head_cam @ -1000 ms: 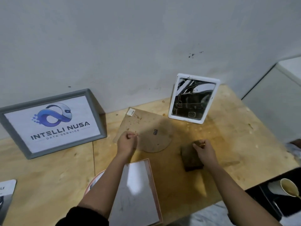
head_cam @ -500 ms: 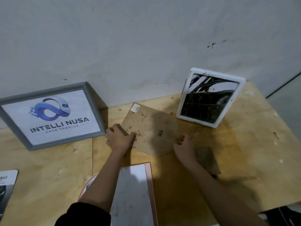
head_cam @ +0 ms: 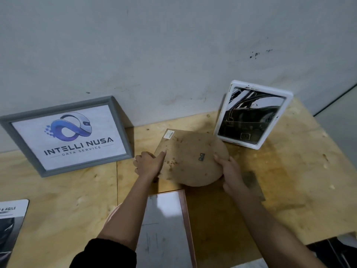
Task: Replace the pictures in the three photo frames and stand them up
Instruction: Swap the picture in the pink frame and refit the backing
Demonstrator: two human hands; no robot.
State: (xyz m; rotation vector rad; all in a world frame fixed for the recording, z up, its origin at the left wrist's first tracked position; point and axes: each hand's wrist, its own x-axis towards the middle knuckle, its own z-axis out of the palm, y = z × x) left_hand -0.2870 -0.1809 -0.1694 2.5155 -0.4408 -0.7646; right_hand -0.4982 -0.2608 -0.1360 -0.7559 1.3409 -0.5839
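Change: the right hand (head_cam: 230, 171) is now gripping the right rim of the brown round-ended fibreboard backing board (head_cam: 191, 157); before, it was only touching it.
Left hand (head_cam: 147, 164): is holding the board's left edge, forefinger lying on top.
Board: is hanging low over the plywood table (head_cam: 289, 171), between the grey frame (head_cam: 120, 122) and the white frame (head_cam: 222, 115).

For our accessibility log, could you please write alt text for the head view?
The left hand and right hand hold a stained brown backing board by opposite edges over a plywood table. Behind, a grey frame and a white frame stand by the wall.
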